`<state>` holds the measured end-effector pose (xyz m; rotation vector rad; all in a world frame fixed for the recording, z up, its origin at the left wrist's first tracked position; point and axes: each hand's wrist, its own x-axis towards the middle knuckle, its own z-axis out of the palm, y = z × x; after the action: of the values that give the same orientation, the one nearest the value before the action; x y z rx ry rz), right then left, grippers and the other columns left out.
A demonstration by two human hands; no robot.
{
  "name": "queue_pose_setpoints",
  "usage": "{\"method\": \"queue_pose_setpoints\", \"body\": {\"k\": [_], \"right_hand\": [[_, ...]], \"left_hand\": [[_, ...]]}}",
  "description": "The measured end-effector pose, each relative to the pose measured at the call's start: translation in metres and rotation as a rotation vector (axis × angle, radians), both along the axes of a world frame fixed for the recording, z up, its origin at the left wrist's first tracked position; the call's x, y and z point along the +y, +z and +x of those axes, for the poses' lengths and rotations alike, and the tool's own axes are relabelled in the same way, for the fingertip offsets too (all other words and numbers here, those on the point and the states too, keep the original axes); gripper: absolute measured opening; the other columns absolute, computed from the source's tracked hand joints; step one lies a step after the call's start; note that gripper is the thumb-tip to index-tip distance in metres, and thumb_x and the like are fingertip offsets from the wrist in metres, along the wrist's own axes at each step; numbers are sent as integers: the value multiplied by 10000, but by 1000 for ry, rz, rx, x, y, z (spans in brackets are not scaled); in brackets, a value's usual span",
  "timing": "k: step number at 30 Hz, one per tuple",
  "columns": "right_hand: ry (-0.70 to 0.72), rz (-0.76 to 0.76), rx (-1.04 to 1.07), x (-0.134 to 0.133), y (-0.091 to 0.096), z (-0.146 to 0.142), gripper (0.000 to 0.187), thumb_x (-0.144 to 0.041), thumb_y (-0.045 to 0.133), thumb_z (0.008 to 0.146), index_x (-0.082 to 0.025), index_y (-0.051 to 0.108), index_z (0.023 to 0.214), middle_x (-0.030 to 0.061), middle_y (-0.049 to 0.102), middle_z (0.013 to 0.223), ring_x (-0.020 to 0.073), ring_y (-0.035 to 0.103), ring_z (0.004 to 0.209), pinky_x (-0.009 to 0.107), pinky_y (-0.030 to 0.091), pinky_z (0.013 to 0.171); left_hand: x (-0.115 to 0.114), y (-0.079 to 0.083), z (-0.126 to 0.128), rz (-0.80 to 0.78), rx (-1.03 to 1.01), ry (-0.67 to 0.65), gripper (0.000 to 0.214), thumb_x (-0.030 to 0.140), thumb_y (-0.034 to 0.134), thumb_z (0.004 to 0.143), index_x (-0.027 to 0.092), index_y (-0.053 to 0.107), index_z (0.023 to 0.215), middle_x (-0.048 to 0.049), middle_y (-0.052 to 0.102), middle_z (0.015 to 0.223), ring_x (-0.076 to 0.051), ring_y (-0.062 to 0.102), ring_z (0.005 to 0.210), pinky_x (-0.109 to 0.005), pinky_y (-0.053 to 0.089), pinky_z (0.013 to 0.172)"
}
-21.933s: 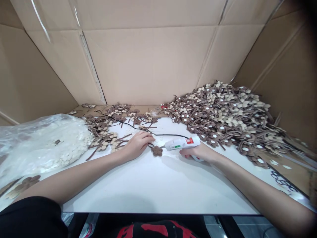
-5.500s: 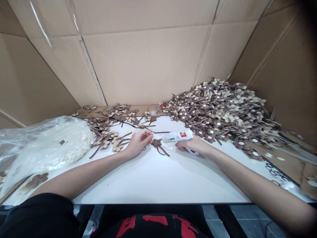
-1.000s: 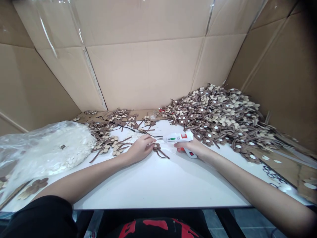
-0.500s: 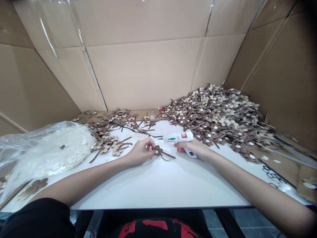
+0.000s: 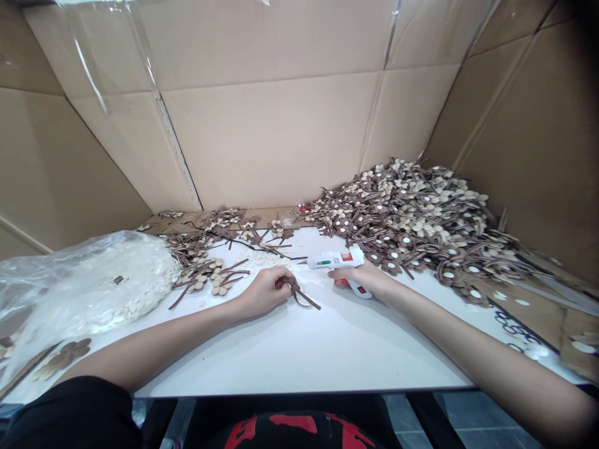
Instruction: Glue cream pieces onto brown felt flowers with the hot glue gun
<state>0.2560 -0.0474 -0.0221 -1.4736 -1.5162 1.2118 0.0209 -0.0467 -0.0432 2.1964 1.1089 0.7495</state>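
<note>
My left hand [image 5: 264, 292] is curled shut around a brown felt flower with trailing brown strips [image 5: 299, 294], holding it just above the white table [image 5: 309, 343]. My right hand [image 5: 362, 279] grips a white hot glue gun [image 5: 337, 259] whose nozzle points left, toward the flower. The flower's face is mostly hidden inside my left fingers.
A large heap of finished brown and beige flowers [image 5: 421, 224] fills the right back. Loose flowers and strips [image 5: 206, 259] lie at the back left. A clear bag of white discs [image 5: 98, 284] sits on the left. Cardboard walls [image 5: 281, 131] enclose the table.
My left hand has lifted the flower off the table and closed round it, turning it so its face is hidden. The glue gun has stayed in place in my right hand.
</note>
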Motion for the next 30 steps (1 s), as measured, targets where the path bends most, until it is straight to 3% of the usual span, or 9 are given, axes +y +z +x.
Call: {"method": "queue_pose_setpoints", "body": {"k": [5,9,12,15,18,21,24,27,30], "right_hand": [[-5,11,24,2,-3,1,134,-237,637,578,-164,579,674,-2,600,593,132,524,537,235,413,503],[-25,21,55,2,-3,0,194,-215,641,565,-160,603,747,14,641,687,138,547,574,236,431,523],[-37,19,49,3,-2,-1,193,-194,639,558,-157,607,745,12,641,682,133,544,562,231,429,519],[-16,29,51,3,-2,-1,190,-179,624,557,-157,612,746,7,640,674,131,545,552,230,425,513],[17,69,55,5,-4,0,157,-184,607,565,-157,605,720,6,640,668,140,558,572,233,434,527],[2,98,39,7,-7,2,137,-200,615,570,-163,591,699,6,635,645,141,558,567,233,441,534],[20,50,51,7,-8,2,171,-190,621,575,-162,598,742,13,638,654,139,560,559,233,451,534],[38,41,78,5,-7,2,165,-181,622,576,-155,600,738,11,631,648,131,556,556,225,449,525],[37,46,83,4,-4,2,156,-179,627,574,-161,608,728,7,634,646,127,553,552,223,445,524]], "left_hand": [[0,-1,0,-9,-6,-4,206,110,439,703,144,609,815,22,560,652,-83,418,554,-179,323,514],[-9,8,5,-20,16,-13,217,76,423,670,141,604,773,2,595,689,-95,481,596,-182,353,536],[-19,22,10,-158,62,-149,224,52,414,641,138,597,738,-8,623,695,-102,534,614,-181,381,543],[-25,38,19,-417,95,-358,198,57,438,637,135,590,736,-19,651,713,-118,590,639,-187,427,561],[-19,56,40,-534,-45,-469,147,89,476,670,122,594,753,-53,665,784,-135,617,673,-213,468,596],[3,76,68,-389,-422,-330,283,110,505,707,137,583,977,-97,619,1051,-148,624,840,-243,487,723],[39,89,84,-295,-673,-224,547,103,475,746,204,379,1274,-98,313,1404,-183,443,1194,-304,390,953],[79,88,73,-109,-584,-123,654,88,436,772,227,209,1370,-70,146,1471,-200,303,1290,-347,299,1029],[115,76,39,168,-348,56,603,126,439,793,159,244,1362,-90,210,1451,-209,288,1295,-338,296,1036]]}}
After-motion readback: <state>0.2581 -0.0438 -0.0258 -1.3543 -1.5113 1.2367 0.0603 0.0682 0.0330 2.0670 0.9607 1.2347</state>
